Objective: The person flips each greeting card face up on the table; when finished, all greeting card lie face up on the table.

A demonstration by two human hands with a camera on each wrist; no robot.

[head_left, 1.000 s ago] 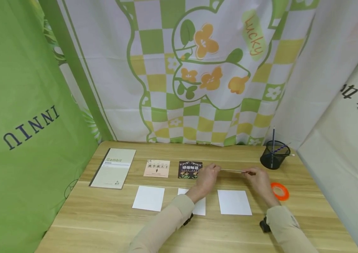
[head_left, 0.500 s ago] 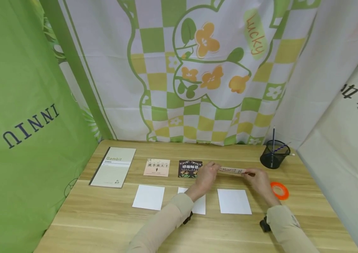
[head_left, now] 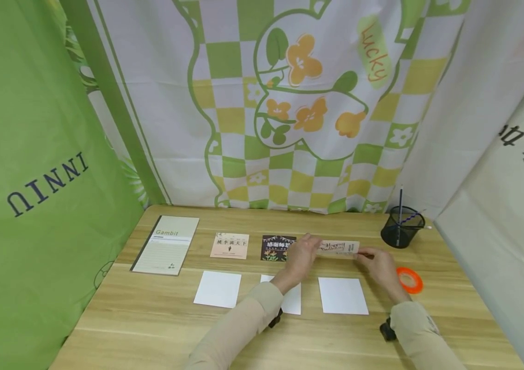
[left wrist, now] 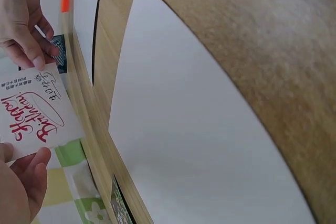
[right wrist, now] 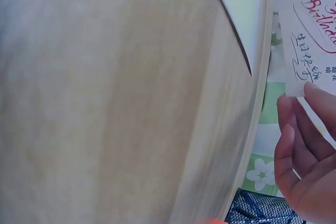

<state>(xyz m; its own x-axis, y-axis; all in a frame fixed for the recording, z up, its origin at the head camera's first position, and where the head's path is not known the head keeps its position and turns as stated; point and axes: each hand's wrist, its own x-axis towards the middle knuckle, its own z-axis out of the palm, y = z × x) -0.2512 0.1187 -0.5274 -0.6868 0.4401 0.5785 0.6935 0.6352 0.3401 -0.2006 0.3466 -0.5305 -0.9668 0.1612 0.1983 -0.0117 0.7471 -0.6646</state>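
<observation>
A birthday card [head_left: 339, 247] with red "Happy Birthday" lettering is held between both hands above the back right of the table. My left hand [head_left: 302, 257] pinches its left edge, and my right hand [head_left: 377, 267] pinches the opposite edge between thumb and fingers. In the left wrist view the printed face of the card [left wrist: 37, 111] shows plainly. Just left of the left hand lies a dark card with flowers [head_left: 277, 248], partly covered by that hand. Farther left lies a pink card [head_left: 229, 245]. Below the left wrist, a white square [head_left: 293, 302] is partly hidden by the forearm.
Two more white squares, one at left [head_left: 218, 289] and one at right [head_left: 343, 295], lie along the middle of the wooden table [head_left: 151, 318]. A notebook [head_left: 166, 245] sits at back left. An orange tape roll [head_left: 420, 285] and a black mesh pen holder [head_left: 398, 234] stand right.
The card has tilted from nearly edge-on to showing more of its printed face. Both hands keep hold of it and have barely moved.
</observation>
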